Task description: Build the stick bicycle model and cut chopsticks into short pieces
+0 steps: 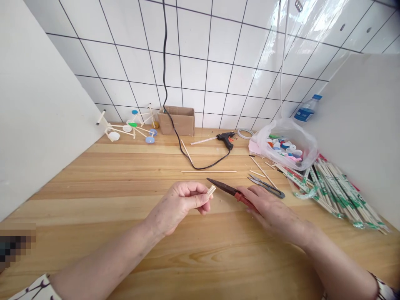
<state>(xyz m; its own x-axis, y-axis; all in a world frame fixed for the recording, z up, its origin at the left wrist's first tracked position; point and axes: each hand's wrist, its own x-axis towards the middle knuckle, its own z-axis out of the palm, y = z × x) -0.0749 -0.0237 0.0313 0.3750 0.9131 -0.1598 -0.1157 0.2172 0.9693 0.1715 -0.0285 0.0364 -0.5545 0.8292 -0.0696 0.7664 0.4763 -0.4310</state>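
Note:
My left hand [190,200] is closed in a pinch over the middle of the table. Short pale wooden stick pieces [211,190] poke out between its thumb and fingers; the rest of them is hidden. To the right, my right hand [265,206] is wrapped over the red handles of long-nosed pliers [226,187]. Their dark jaws look closed and point left, just past the stick pieces. Beyond my right hand lie small thread snips [267,186]. A thin wooden stick [208,171] lies crosswise behind both hands.
A black glue gun [226,140] trails its cord across the table. Stick models with bottle-cap wheels [133,127] stand at back left, beside a cardboard box [177,121]. At right are a plastic bag of caps [286,146], wrapped chopsticks [343,191] and a water bottle [308,110].

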